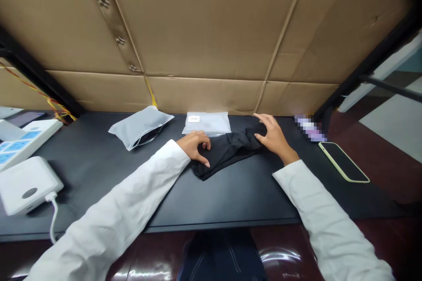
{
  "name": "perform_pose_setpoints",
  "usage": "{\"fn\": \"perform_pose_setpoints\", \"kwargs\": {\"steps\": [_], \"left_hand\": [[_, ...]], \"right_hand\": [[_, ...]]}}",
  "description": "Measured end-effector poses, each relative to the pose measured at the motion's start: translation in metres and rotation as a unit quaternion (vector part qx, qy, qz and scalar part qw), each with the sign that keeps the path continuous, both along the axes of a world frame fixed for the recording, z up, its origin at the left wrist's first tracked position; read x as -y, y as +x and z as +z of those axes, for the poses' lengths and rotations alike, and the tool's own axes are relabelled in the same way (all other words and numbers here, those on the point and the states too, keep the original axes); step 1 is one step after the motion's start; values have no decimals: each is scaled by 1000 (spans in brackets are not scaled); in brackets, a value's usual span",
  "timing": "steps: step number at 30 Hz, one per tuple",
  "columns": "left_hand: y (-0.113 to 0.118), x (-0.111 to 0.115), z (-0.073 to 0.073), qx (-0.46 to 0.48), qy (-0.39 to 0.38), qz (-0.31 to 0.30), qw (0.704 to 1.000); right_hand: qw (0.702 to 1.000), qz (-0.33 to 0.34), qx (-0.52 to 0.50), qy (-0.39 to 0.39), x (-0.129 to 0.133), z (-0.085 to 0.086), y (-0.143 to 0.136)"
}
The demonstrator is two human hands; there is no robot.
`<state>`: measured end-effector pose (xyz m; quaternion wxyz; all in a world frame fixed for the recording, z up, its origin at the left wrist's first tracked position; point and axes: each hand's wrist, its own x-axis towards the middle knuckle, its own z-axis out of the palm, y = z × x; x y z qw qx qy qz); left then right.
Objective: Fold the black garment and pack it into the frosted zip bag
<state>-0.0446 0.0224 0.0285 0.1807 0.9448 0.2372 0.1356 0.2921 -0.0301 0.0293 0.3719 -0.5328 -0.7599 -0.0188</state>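
On the dark grey tabletop (132, 193), we had the crumpled black fabric item (231, 148) lying between our left hand (197, 145), fingers curled at one end, and our right hand (271, 135), loosely open at the other.

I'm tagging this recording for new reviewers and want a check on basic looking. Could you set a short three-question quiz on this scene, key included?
1. Multiple choice: what colour is the cloth between the left hand and the right hand?
A) white
B) black
C) yellow
2. True or false: the power strip and the phone lie toward opposite ends of the table.
3. Fill in: of the grey pouch and the translucent packet, the one bearing a small white label is the ____.

Key: 1. B; 2. true; 3. translucent packet.
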Motion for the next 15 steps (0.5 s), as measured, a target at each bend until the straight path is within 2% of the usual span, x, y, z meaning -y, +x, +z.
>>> {"fn": "perform_pose_setpoints", "kwargs": {"steps": [2, 4, 7, 11, 15], "left_hand": [[-7, -7, 2, -5, -14, 4, 1000], [-15, -11, 5, 2, -24, 4, 1000], [-26, -12, 9, 22, -39, -7, 999], [-31, -4, 13, 25, -61, -31, 997], [-26, 7, 13, -22, -56, -41, 997]], "right_hand": [[999, -46, 17, 12, -2, 0, 18], [999, -42, 5, -4, 0, 2, 28], [994, 43, -32, -97, 7, 7, 30], [960, 168, -18, -225, 13, 12, 23], [945, 199, -17, -260, 11, 9, 20]]}}
